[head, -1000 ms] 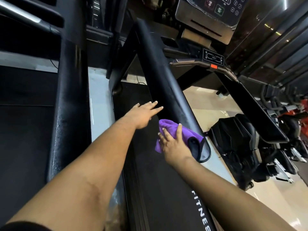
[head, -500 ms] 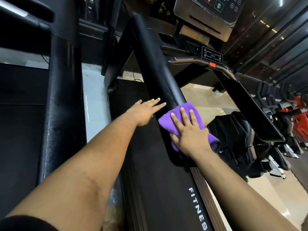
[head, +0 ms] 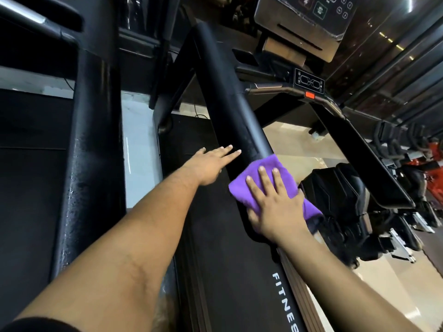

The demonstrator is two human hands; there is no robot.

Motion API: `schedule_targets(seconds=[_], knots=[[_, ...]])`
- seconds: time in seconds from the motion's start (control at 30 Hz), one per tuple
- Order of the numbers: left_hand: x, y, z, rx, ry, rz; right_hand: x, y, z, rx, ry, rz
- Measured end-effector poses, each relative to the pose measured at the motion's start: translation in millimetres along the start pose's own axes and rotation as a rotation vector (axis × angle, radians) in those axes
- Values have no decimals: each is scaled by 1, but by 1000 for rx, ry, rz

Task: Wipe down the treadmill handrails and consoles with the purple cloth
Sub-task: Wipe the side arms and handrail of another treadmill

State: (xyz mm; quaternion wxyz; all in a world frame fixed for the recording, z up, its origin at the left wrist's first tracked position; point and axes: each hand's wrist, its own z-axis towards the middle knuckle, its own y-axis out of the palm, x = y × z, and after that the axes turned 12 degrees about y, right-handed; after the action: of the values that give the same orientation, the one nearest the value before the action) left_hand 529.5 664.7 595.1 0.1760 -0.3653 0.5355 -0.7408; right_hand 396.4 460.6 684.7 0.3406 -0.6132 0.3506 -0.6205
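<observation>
— Purple microfibre under the right hand [head: 278, 207], fingers straight and spread, pressing the purple cloth [head: 271, 183] flat on the near end of the black padded handrail [head: 227, 99]. What's new?

— A second ago that cloth was bunched low on the rail's rounded tip; now it lies open over the top and has slid a little way up the rail. The palm looks to be pushing a fresh stroke toward the console [head: 304, 22].

— And the left hand [head: 211, 166]?

— Flat, fingers straight and together, holding nothing, fingertips right at the rail's inner side; I can't tell whether they touch it. It has hardly shifted.

— So where does the job stand?

— Early, I'd say. Most of this rail's length above the cloth looks unwiped, and the console and the far handrail [head: 366, 159] are still to come.

— Surroundings?

— Treadmill belt [head: 215, 248] below, side strip lettered FITNESS. Another treadmill's upright [head: 93, 140] on the left, pale glossy floor [head: 294, 144], more gym machines [head: 340, 202] crowded to the right.
</observation>
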Motion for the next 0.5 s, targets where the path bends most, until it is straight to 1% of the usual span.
schedule_targets(seconds=[0.07,0.17,0.27,0.33,0.37,0.4,0.43,0.5], knots=[[-3,1,2,7,5,6,7,9,-27,52,-26,-44],[-7,-2,2,22,3,18,-14,6,4,15,-74,-120],[-9,1,1,11,-4,18,-59,-3,32,-16,-172,-395],[-13,1,0,5,-15,35,-67,1,34,-31,-245,-510],[-15,1,-1,-6,-19,34,-63,0,31,-42,-284,-525],[-16,2,-2,-17,-22,31,-53,-2,25,-55,-305,-495],[-17,3,-2,-21,-23,30,-39,-4,18,-63,-286,-421],[-18,5,1,-3,-24,23,-8,-4,6,-59,-178,-189]])
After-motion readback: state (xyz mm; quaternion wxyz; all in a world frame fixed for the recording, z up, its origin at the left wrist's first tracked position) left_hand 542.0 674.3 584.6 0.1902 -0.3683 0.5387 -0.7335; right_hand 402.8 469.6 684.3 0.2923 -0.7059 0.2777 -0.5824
